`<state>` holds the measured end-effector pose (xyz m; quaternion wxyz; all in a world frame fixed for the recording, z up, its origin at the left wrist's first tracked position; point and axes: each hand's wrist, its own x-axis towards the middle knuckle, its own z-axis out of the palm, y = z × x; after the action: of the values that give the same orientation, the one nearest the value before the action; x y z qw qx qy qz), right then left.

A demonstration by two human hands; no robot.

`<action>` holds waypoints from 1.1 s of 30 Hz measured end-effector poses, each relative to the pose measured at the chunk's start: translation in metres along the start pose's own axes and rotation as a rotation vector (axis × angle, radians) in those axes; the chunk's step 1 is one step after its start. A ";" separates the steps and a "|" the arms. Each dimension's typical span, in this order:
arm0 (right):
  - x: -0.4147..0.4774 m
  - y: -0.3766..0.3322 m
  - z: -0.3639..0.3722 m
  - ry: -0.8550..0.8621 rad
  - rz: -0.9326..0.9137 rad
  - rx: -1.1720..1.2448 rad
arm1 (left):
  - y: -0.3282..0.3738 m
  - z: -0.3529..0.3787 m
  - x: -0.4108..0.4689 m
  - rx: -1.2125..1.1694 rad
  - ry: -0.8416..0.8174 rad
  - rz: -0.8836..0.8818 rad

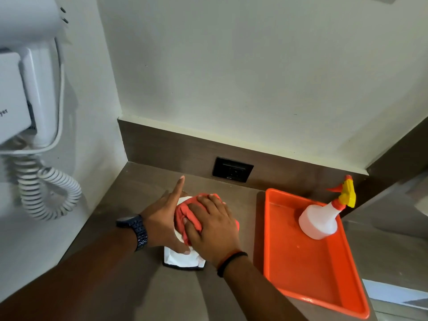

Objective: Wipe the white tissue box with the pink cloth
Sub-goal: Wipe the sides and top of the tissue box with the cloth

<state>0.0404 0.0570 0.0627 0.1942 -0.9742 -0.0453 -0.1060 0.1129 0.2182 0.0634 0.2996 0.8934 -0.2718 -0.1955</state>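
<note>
- The brown counter (143,286) carries all things; its back edge meets a dark upstand with a black socket (232,169).
- A white hair dryer unit (20,93) with a coiled cord (49,191) hangs on the left wall, above the counter's left edge.
- An orange tray (308,262) lies near the right edge of the counter; a white spray bottle (320,218) with a yellow and orange trigger stands in its far part.
- The white tissue box (183,259) stands in the middle of the counter, left of the tray and apart from it.
- The right hand (212,224) lies flat with fingers spread on the pink cloth (185,213), pressing it on the top of the box.
- The left hand (162,218), with a dark watch (136,230), holds the box at its left side; the index finger points up.
</note>
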 end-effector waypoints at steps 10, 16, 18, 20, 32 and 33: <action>0.001 -0.019 0.004 0.025 -0.008 0.049 | -0.001 0.000 0.004 0.012 -0.003 0.037; -0.008 0.011 -0.004 0.078 -0.049 0.048 | 0.003 0.000 0.003 0.010 -0.042 -0.048; 0.004 0.010 -0.006 0.032 0.035 0.063 | 0.004 -0.002 0.004 0.032 -0.036 -0.070; 0.019 0.003 -0.005 -0.025 0.112 0.099 | 0.005 -0.002 0.003 0.046 -0.025 -0.089; -0.007 0.020 -0.008 -0.011 -0.107 0.077 | 0.010 -0.003 0.002 0.127 -0.005 -0.017; -0.002 0.020 -0.008 0.000 -0.077 0.089 | 0.011 -0.004 0.003 0.139 -0.002 0.007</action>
<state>0.0393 0.0355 0.0619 0.2331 -0.9621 -0.0874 -0.1111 0.1128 0.2108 0.0732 0.2371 0.9110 -0.2881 -0.1757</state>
